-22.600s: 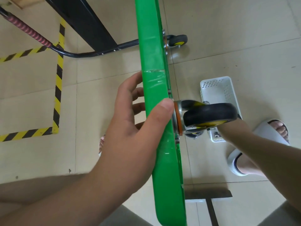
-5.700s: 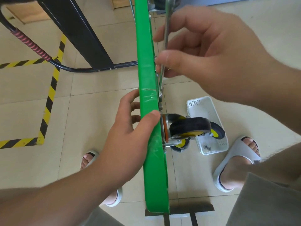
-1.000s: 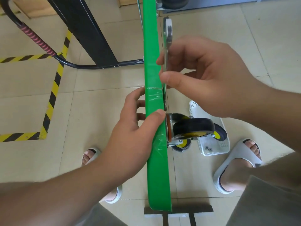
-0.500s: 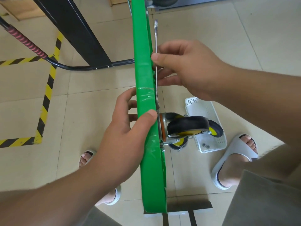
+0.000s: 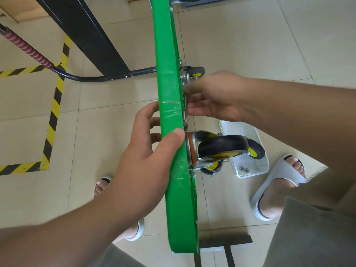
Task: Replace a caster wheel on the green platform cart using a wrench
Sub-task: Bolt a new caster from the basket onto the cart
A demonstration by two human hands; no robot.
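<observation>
Cart (image 5: 167,54) stands on edge, left grip (image 5: 146,160) clasping it, right grip (image 5: 217,95) pinching the wrench (image 5: 185,107); basket (image 5: 241,130) holds nuts (image 5: 243,168) and a wheel (image 5: 255,151).

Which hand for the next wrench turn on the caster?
Right: the right hand holds the wrench by the caster; the left hand grips the cart, steadying it.

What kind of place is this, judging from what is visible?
Probably an indoor workshop or storeroom: yellow-and-black hazard tape marks the tiled floor, a black metal frame stands nearby, and a green platform cart is tipped on edge.
</observation>
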